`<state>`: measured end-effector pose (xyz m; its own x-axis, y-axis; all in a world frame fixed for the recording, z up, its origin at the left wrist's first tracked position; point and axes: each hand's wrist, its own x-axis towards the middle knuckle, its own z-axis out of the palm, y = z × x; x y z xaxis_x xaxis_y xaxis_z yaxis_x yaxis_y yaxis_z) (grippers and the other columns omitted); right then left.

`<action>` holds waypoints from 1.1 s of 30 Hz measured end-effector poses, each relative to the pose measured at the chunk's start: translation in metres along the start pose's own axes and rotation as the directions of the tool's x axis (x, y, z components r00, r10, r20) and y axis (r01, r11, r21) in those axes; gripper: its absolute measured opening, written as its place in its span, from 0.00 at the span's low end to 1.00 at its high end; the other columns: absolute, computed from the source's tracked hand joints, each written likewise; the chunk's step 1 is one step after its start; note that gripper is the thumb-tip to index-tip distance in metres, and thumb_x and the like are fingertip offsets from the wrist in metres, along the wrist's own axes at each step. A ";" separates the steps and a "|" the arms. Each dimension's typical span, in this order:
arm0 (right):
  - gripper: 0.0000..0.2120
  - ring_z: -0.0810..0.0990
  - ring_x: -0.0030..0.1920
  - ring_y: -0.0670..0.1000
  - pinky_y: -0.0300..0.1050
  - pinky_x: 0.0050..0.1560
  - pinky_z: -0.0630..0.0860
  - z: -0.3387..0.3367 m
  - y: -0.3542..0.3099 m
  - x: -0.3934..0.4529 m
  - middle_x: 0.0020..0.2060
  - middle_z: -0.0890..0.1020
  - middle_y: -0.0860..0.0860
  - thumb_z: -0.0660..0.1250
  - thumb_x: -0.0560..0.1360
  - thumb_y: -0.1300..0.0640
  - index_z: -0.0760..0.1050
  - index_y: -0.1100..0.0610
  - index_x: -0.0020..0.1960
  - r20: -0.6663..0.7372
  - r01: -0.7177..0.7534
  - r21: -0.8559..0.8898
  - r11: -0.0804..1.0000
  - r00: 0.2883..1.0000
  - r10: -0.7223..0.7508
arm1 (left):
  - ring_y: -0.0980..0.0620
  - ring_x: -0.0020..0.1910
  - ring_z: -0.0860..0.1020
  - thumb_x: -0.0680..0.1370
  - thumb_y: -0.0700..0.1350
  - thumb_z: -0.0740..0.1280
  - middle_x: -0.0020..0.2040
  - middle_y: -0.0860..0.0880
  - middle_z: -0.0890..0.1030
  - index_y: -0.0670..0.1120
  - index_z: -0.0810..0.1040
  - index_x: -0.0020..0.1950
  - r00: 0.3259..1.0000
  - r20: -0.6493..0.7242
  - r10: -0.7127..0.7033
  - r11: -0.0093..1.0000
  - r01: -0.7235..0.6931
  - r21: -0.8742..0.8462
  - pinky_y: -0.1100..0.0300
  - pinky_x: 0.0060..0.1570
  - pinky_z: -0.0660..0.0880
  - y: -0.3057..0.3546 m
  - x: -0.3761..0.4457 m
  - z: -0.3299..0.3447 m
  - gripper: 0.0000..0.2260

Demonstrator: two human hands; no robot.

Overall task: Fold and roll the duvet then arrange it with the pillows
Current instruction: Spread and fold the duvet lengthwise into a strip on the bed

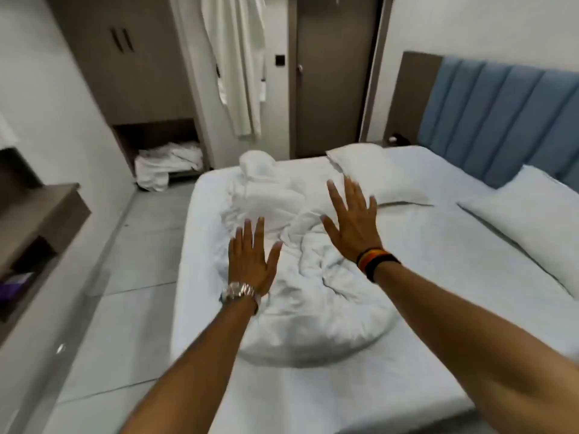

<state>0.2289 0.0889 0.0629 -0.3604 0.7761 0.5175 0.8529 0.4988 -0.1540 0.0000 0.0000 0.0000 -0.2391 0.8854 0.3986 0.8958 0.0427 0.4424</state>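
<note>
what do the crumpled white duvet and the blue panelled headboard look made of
Crumpled white duvet: soft matte woven fabric, likely cotton over padding, judging by its puffy creases. Blue panelled headboard: upholstered, smooth fabric or faux leather; padded vertical channels show, but the weave is too blurred to tell.

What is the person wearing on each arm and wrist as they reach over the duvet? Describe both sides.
Both forearms are bare, with no sleeves in view. The left hand has a silvery metal watch at the wrist. The right hand has a wristband striped in black, orange and yellow. No gloves or rings are visible.
</note>
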 end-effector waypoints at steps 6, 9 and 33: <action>0.36 0.40 0.82 0.60 0.73 0.75 0.49 0.120 0.118 -0.123 0.82 0.39 0.56 0.53 0.83 0.38 0.35 0.41 0.82 0.339 -0.302 -0.092 0.949 0.887 0.315 | 0.46 0.83 0.46 0.82 0.66 0.48 0.84 0.49 0.44 0.56 0.47 0.84 0.973 0.229 -0.035 0.999 0.037 -0.005 0.44 0.80 0.50 0.014 -0.082 0.167 0.32; 0.37 0.39 0.82 0.61 0.73 0.76 0.47 0.169 0.165 -0.146 0.82 0.37 0.56 0.50 0.81 0.33 0.33 0.39 0.81 0.453 -0.334 -0.120 0.935 0.819 0.351 | 0.47 0.83 0.43 0.83 0.64 0.51 0.84 0.48 0.42 0.54 0.49 0.84 0.961 0.276 -0.015 0.999 0.001 0.052 0.41 0.79 0.52 0.023 -0.089 0.232 0.32; 0.41 0.80 0.49 0.57 0.50 0.47 0.77 0.220 0.260 -0.205 0.53 0.75 0.52 0.66 0.75 0.38 0.47 0.34 0.81 0.698 -0.407 -0.035 0.913 0.644 0.313 | 0.39 0.82 0.52 0.82 0.65 0.50 0.84 0.45 0.54 0.56 0.56 0.83 0.924 0.367 -0.105 0.951 -0.014 0.308 0.37 0.78 0.49 0.053 -0.101 0.346 0.30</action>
<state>0.4417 0.1446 -0.2686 -0.2283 0.9253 -0.3028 0.9383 0.1262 -0.3219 0.2011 0.0732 -0.2949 -0.1773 0.9838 0.0271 0.9709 0.1704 0.1680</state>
